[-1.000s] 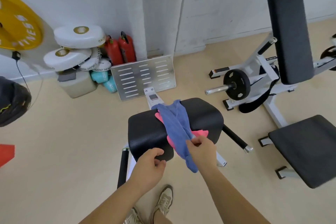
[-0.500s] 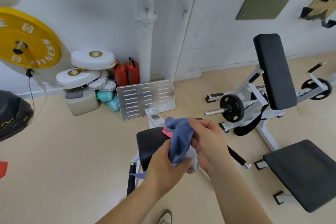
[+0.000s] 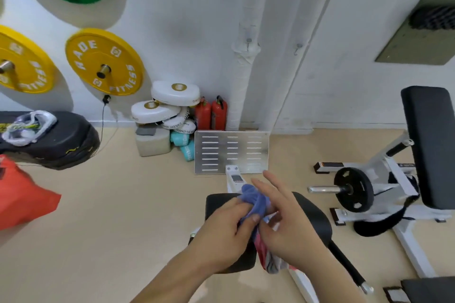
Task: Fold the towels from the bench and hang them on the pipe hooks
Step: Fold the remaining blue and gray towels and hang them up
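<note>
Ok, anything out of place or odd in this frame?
The blue towel is bunched in the left hand, not folded; a pink towel dangles beneath it. Nothing looks spilled or damaged.

The towel (image 3: 254, 200) in the left hand (image 3: 222, 231) is soft blue cloth, matt and creased. Beneath that hand the pad (image 3: 312, 214) looks smooth, matt black. Beyond it, the plate (image 3: 231, 151) is shiny bare metal.

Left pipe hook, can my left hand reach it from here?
Probably not from here: the hook is on the pipe beyond the bench and footplate; left hand grips the blue towel.
</note>
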The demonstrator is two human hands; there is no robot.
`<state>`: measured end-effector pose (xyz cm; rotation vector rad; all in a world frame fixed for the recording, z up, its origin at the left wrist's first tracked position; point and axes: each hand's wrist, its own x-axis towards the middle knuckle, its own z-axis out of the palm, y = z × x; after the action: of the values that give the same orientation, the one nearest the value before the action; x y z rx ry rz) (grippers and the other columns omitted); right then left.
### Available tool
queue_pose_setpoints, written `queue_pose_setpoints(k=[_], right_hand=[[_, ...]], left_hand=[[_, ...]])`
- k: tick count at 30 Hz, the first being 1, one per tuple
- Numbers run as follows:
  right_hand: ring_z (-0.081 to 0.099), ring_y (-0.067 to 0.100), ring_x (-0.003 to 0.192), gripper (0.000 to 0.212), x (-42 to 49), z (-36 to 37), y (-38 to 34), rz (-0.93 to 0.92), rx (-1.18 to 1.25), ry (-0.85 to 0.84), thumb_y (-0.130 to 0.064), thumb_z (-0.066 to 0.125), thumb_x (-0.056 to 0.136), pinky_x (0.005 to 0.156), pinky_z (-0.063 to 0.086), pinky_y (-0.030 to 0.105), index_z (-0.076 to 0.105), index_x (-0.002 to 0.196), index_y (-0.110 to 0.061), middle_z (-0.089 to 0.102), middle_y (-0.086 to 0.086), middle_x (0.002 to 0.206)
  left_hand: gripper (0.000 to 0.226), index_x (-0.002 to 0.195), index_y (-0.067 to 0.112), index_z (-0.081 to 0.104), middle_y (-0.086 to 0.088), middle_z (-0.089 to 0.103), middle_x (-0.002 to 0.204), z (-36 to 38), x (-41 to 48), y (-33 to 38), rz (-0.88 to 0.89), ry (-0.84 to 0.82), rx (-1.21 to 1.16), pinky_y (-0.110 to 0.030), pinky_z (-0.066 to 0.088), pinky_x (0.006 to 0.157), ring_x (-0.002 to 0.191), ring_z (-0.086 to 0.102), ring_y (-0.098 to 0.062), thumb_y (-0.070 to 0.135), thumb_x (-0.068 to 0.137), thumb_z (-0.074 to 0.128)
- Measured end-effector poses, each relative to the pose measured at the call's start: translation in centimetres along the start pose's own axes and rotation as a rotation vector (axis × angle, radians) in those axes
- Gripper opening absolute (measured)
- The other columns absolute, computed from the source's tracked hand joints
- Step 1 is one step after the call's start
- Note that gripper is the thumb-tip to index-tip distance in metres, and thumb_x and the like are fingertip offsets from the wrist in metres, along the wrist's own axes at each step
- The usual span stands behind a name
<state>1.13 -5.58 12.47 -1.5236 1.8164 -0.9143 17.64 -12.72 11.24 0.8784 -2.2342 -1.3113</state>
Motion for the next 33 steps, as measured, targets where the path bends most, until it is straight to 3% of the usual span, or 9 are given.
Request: queue_pose_setpoints(k=[3,6,9,12,15,20,25,29,33], right_hand=[[0.052,-0.006,0.131,0.073,1.3,-5.0,1.4,-0.153,-0.192,-0.110,-0.013,0.071,0.080,0.107,0.047,0.019,0.053,0.141,-0.048,0.054,-0.026,0.143],[0.065,-0.005,0.097,0.039,2.3,-10.1,3.0,-0.126,-0.272,-0.193,-0.027,0.073,0.080,0.085,0.053,0.019,0.073,0.117,-0.040,0.072,-0.025,0.102],[0.061,0.007,0.069,0.005,3.2,-14.4,4.3,-0.092,-0.228,-0.151,-0.024,0.072,0.086,0.063,0.047,0.022,0.074,0.083,-0.027,0.068,-0.010,0.073],[0.048,0.003,0.053,0.030,3.2,-17.1,5.6,0.009,-0.034,-0.063,-0.022,0.071,0.093,0.055,0.039,0.015,0.066,0.064,-0.024,0.053,-0.010,0.055],[0.054,0.006,0.052,0.028,2.5,-18.5,7.1,0.115,0.102,0.034,-0.029,0.066,0.098,0.055,0.047,0.022,0.068,0.071,-0.029,0.058,-0.005,0.054],[0.065,0.019,0.055,0.015,3.4,-20.2,10.4,0.241,0.101,0.187,-0.026,0.065,0.099,0.055,0.056,0.035,0.064,0.090,-0.014,0.068,0.016,0.071],[0.076,0.032,0.077,0.009,8.0,-24.4,8.5,0.219,0.222,0.288,-0.019,0.067,0.096,0.081,0.063,0.055,0.064,0.089,-0.013,0.075,0.018,0.081],[0.075,0.029,0.081,0.008,8.6,-28.1,4.0,0.027,0.258,0.395,-0.019,0.069,0.094,0.082,0.063,0.050,0.073,0.087,-0.017,0.076,0.011,0.083],[0.062,0.000,0.061,0.016,5.7,-28.9,2.7,-0.072,0.213,0.404,-0.024,0.068,0.096,0.066,0.049,0.027,0.076,0.082,-0.029,0.071,-0.011,0.067]], left_hand=[[0.020,0.080,0.021,0.060,0.012,0.059,0.077,2.1,3.0,2.2,-0.041,0.010,-0.047,-0.023,0.044,0.068,0.073,0.055,-0.005,0.029,0.098,0.058],[0.019,0.089,0.014,0.072,0.005,0.064,0.072,4.4,5.7,5.0,-0.142,0.028,-0.212,-0.028,0.050,0.067,0.066,0.058,-0.004,0.027,0.098,0.063],[0.018,0.106,0.034,0.070,0.007,0.075,0.093,6.3,6.8,6.2,-0.185,0.077,-0.287,-0.024,0.057,0.077,0.086,0.070,-0.008,0.039,0.089,0.074],[0.027,0.094,0.045,0.057,0.017,0.066,0.084,7.5,6.3,5.8,-0.259,0.056,0.054,-0.018,0.047,0.064,0.072,0.061,-0.003,0.030,0.080,0.074],[0.019,0.090,0.037,0.060,0.014,0.066,0.080,8.6,5.8,5.2,-0.309,0.133,0.096,-0.017,0.047,0.064,0.070,0.059,-0.004,0.020,0.084,0.067],[0.022,0.076,0.019,0.066,0.003,0.065,0.069,8.1,6.8,2.9,-0.457,0.159,0.167,-0.016,0.043,0.057,0.062,0.057,-0.008,0.033,0.079,0.082],[0.016,0.076,0.014,0.065,-0.007,0.059,0.069,2.0,11.1,5.1,-0.399,0.225,0.331,-0.030,0.041,0.064,0.065,0.049,-0.015,0.018,0.092,0.067],[0.025,0.103,0.018,0.075,-0.004,0.072,0.090,-2.3,13.1,11.5,-0.280,0.614,-0.013,-0.026,0.061,0.062,0.076,0.066,-0.015,0.004,0.099,0.054],[0.022,0.106,0.016,0.072,0.002,0.073,0.092,-2.7,11.1,13.9,-0.195,0.774,-0.039,-0.029,0.064,0.071,0.082,0.070,-0.016,0.002,0.096,0.058]])
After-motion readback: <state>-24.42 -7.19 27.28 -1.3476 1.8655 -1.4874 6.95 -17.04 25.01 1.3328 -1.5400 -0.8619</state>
